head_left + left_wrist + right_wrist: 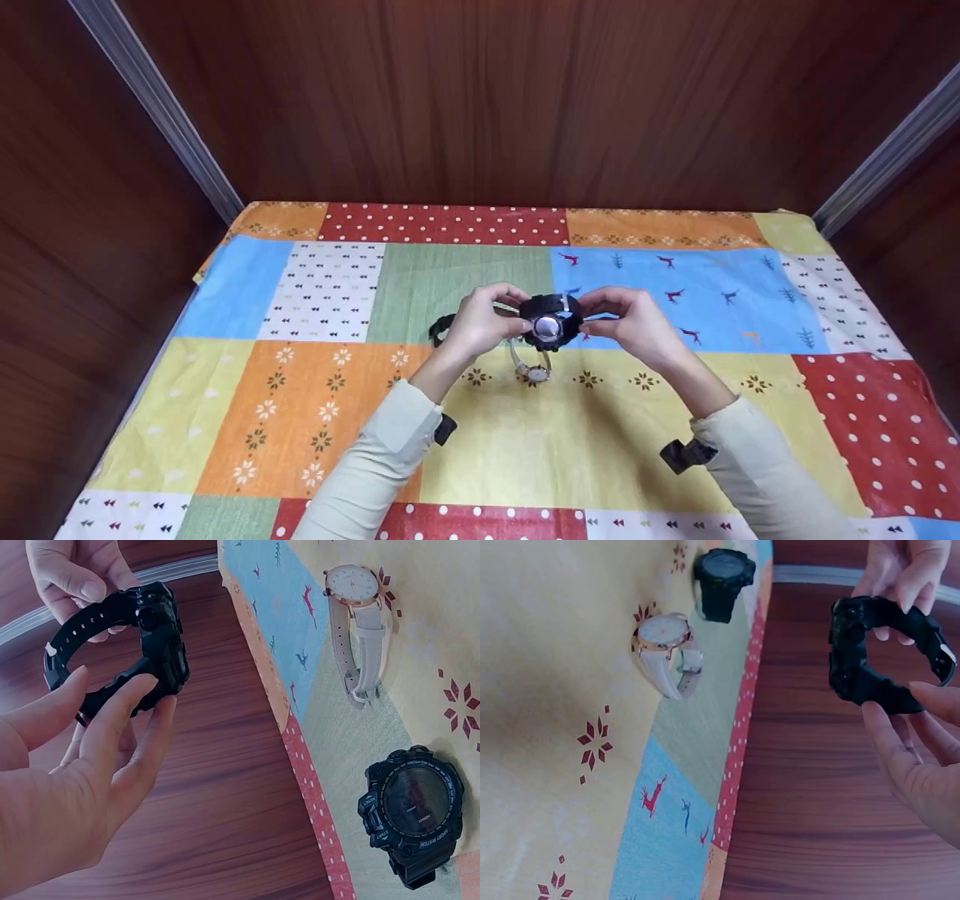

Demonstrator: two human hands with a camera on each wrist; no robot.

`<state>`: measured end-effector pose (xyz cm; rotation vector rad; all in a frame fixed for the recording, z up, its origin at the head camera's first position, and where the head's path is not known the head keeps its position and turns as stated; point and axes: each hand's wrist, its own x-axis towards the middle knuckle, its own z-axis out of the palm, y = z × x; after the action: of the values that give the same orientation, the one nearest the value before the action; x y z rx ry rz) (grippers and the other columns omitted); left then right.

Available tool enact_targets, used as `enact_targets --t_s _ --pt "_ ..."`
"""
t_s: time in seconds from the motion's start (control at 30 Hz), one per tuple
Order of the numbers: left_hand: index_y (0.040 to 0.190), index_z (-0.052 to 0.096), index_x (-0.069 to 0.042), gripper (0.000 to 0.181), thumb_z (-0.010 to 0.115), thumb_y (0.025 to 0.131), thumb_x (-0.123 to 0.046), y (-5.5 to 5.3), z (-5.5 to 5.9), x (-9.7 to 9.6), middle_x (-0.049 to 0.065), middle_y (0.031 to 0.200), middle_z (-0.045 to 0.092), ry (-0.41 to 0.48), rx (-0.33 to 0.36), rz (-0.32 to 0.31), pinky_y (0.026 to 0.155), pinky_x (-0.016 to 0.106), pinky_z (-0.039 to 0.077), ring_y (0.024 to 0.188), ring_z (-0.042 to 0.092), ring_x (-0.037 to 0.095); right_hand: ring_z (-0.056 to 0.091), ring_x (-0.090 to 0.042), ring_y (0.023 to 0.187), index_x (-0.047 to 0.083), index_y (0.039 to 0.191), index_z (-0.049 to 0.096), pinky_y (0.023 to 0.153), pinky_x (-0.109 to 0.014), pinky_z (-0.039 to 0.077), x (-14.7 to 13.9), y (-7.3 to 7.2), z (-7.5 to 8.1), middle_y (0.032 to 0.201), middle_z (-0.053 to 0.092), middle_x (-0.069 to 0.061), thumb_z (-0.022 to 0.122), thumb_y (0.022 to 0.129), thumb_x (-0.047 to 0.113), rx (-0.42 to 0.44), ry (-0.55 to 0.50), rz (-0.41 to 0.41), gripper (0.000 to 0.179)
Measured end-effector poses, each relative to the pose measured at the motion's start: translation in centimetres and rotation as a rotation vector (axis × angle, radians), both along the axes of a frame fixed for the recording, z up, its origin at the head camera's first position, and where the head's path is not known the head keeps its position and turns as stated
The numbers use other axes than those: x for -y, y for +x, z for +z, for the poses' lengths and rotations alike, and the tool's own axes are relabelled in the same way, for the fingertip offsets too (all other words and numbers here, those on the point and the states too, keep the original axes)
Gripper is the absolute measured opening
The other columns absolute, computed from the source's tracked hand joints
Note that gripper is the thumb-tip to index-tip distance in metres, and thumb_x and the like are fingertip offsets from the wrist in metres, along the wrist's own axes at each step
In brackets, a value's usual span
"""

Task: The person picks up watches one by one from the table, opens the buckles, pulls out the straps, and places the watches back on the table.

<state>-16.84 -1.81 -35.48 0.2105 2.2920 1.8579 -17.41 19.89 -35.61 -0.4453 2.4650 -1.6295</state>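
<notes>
the left hand [487, 322] and the right hand [630, 326] both hold one black watch [550, 322], raised above the table between them. the left thumb and fingers are clamped together on the left side of the watch; the right thumb and fingers pinch its right side. its band curves round in a ring, and a round, shiny side of it faces the near edge.

below the hands and a little nearer, a white watch [538, 373] with a gold-coloured rim rests on the patchwork cloth [495, 450], its dial facing up and its pale strap looped. farther left, just beside the left hand, a second black watch [441, 330] lies on the green patch, partly hidden by that hand in the head view.

pale sleeves [375, 465] cover both forearms, with a small black piece [686, 455] at each cuff. at the far side stands a brown wood wall [480, 105], with metal strips [157, 105] at its left and right corners.
</notes>
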Motion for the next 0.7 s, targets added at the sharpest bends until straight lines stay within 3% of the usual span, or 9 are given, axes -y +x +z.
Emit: enact_targets --t_s 0.27,0.47,0.7 --pt "0.097 0.065 -0.002 0.027 0.07 0.072 0.005 0.1 0.24 -0.12 0.01 0.093 0.063 -0.098 -0.052 0.015 0.068 0.027 0.051 0.083 0.061 0.022 0.061 -0.031 0.097 -0.01 0.111 0.057 0.077 -0.03 0.051 0.11 -0.01 0.43 0.106 0.06 -0.024 0.067 0.078 -0.004 0.062 -0.051 0.056 0.035" --pt "0.096 0.067 -0.005 0.027 0.072 0.071 0.003 0.28 0.38 -0.53 0.005 0.088 0.066 -0.185 -0.111 0.012 0.077 0.03 0.046 0.089 0.059 0.02 0.062 -0.026 0.095 -0.007 0.114 0.058 0.075 -0.028 0.052 0.64 0.19 0.98 0.106 0.062 -0.021 0.069 0.079 0.003 0.037 -0.012 0.047 0.038" --pt "0.096 0.067 -0.006 0.026 0.071 0.072 0.003 0.52 0.4 -0.85 0.005 0.089 0.066 -0.219 -0.139 -0.008 0.082 0.034 0.044 0.09 0.058 0.019 0.064 -0.022 0.084 -0.007 0.109 0.061 0.072 -0.027 0.052 0.91 0.29 0.85 0.1 0.063 -0.02 0.069 0.079 0.003 -0.011 0.013 0.047 0.033"
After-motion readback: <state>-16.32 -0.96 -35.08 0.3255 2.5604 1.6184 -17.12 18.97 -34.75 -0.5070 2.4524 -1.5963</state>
